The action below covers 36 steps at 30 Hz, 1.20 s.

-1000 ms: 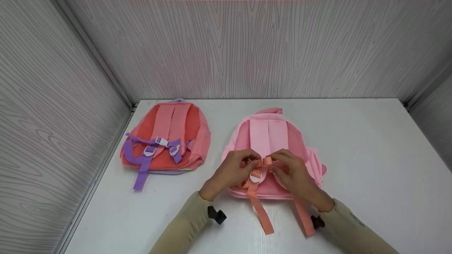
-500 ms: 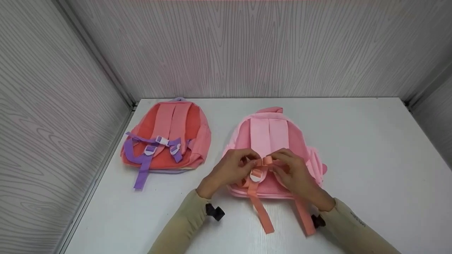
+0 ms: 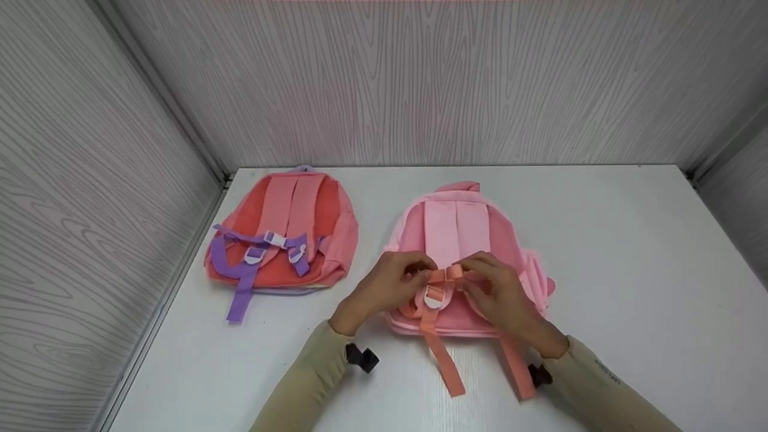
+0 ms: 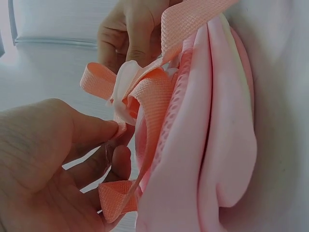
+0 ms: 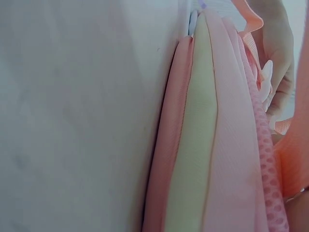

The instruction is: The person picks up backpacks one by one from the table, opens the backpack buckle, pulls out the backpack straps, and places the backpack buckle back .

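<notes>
The orange strap [image 3: 438, 276] runs crosswise between the fingertips of the 2 hands, over the lower back of the pink backpack [image 3: 441, 225], which lies beneath the fingers with its shoulder pads up. The step in hand appears to be working this webbing around its small folded loop; the next move seems to call for a steady pinch on both sides and a careful feed or pull. The left hand [image 3: 387, 285] pinches the strap, thumb and index nearly closed with webbing between them. The right hand [image 3: 498, 291] has its thumb and index curled about the strap's other end, a small gap apart; their exact contact is partly hidden. Just below the left fingertips sits a white buckle [image 3: 433, 298]. Well left of those fingers lies a coral backpack [image 3: 278, 204] with purple straps [image 3: 241, 297].
</notes>
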Motion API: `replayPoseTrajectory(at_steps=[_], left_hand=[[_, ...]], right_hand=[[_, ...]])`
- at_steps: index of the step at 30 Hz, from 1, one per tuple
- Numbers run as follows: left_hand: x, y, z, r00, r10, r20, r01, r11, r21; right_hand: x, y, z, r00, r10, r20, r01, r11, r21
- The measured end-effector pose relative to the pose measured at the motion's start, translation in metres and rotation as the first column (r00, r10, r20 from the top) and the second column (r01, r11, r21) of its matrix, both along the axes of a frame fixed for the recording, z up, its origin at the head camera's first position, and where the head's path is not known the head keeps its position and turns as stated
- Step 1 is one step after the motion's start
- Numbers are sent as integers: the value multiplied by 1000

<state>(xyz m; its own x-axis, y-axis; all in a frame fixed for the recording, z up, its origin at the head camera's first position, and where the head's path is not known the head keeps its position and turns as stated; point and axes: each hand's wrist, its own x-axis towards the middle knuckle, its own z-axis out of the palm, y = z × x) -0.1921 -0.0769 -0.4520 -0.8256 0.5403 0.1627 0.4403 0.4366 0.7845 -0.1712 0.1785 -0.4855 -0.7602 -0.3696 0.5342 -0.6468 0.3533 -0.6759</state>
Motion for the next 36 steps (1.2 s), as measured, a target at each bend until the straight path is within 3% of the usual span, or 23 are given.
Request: replayPoseTrajectory(at_steps=[12, 20, 32, 36], left_hand=[[3, 7, -4, 1000, 19, 21, -20, 999, 51], [6, 16, -7, 999, 44, -12, -43, 996, 75], [3, 6, -6, 999, 15, 46, -16, 999, 31], [3, 6, -7, 999, 12, 36, -13, 999, 35]], right_hand=[[-1, -1, -1, 1000, -12, 11, 12, 1000, 13], [0, -1, 0, 1000, 8, -1, -8, 1000, -12], [0, -1, -1, 1000, 10, 29, -10, 1000, -5], [0, -1, 0, 999, 12, 44, -12, 1000, -6]])
